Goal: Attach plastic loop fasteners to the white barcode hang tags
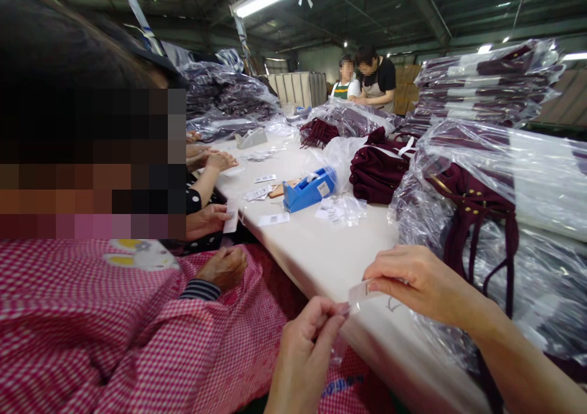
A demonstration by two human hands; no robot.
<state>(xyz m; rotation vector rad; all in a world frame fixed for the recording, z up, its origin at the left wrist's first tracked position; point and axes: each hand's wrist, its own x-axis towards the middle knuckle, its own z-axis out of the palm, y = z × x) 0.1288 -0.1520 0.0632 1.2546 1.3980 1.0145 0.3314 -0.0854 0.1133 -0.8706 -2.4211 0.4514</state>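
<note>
My left hand (306, 350) is closed in a pinch on a small clear plastic bag (338, 351), part of which hangs below the fingers. Between the hands is a whitish card (359, 294), pinched at its far end by the thumb and fingers of my right hand (408, 279). The card's near end meets my left fingertips; whether it sits inside the plastic I cannot tell. Both hands are over the near edge of the white table (302, 249). Beyond them lie small clear bags (342, 210) and a white label card (274, 219).
A blue tape dispenser (310, 189) stands mid-table. Folded maroon garments (378, 172) and a tall stack of plastic-wrapped garments (486, 87) fill the right side. At left sits a co-worker in a pink checked garment (151, 328); another person's hand (208, 221) holds a white card.
</note>
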